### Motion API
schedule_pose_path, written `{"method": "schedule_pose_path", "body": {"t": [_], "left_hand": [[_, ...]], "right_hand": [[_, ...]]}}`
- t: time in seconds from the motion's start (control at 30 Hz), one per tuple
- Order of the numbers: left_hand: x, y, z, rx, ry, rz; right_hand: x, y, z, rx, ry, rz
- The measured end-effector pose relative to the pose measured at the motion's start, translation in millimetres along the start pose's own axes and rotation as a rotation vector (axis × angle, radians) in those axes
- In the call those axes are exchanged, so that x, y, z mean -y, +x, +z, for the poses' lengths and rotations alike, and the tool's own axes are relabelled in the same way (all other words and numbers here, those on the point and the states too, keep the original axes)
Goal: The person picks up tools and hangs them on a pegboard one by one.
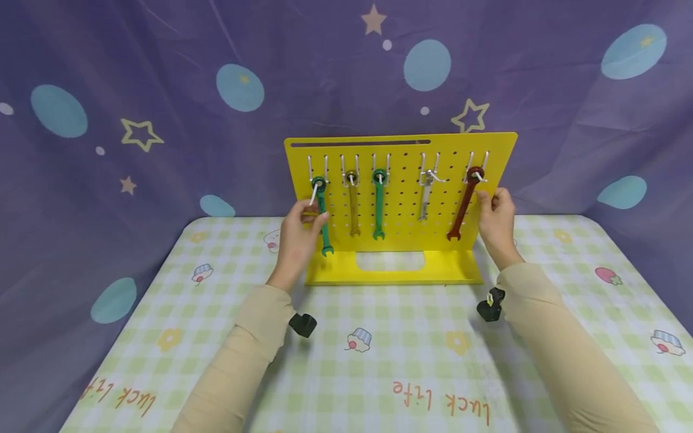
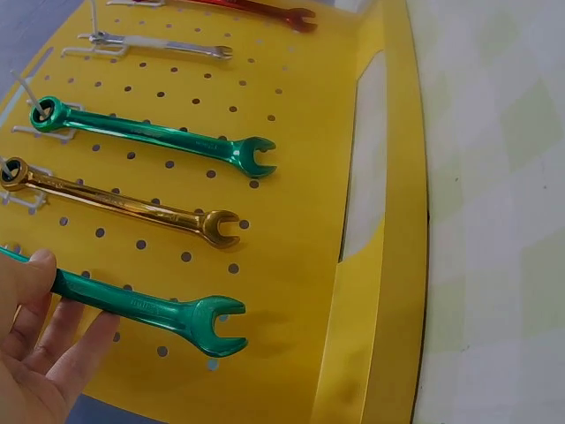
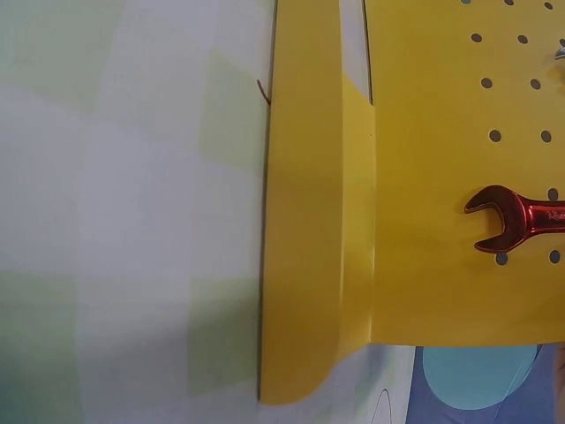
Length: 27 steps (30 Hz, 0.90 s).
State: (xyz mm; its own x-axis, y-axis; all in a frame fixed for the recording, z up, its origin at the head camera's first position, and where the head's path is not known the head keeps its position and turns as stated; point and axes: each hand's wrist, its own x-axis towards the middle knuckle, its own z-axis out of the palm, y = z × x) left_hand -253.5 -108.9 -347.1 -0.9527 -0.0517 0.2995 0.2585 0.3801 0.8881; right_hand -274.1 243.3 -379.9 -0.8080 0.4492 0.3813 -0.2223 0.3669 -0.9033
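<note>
A yellow pegboard stands upright with wrenches hanging from white hooks. My left hand pinches the shank of the leftmost green wrench between thumb and fingers. That wrench's ring end is around its hook, with the open jaw pointing down. My right hand grips the board's right edge, the thumb in front, beside the red wrench. Between them hang a gold wrench, a second green wrench and a small silver wrench. In the right wrist view the red wrench's jaw shows.
The board's yellow base, with a cut-out in its middle, rests on a table with a green checked cloth. A purple patterned curtain hangs close behind. Dark wrist cameras jut from both sleeves.
</note>
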Motion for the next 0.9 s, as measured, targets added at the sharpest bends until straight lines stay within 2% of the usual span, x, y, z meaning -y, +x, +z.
{"method": "schedule_pose_path", "body": {"t": [0.33, 0.63, 0.9], "left_hand": [[7.0, 4.7, 4.3, -0.032, 0.006, 0.040], [10.3, 6.9, 4.1, -0.032, 0.009, 0.031], [19.7, 7.9, 6.8, -0.032, -0.018, -0.006]], "right_hand": [[-1, -0.1, 1, -0.004, 0.019, -0.005], [-2, -0.8, 0, -0.008, -0.023, -0.013], [-1, -0.6, 1, -0.002, -0.002, 0.005]]}}
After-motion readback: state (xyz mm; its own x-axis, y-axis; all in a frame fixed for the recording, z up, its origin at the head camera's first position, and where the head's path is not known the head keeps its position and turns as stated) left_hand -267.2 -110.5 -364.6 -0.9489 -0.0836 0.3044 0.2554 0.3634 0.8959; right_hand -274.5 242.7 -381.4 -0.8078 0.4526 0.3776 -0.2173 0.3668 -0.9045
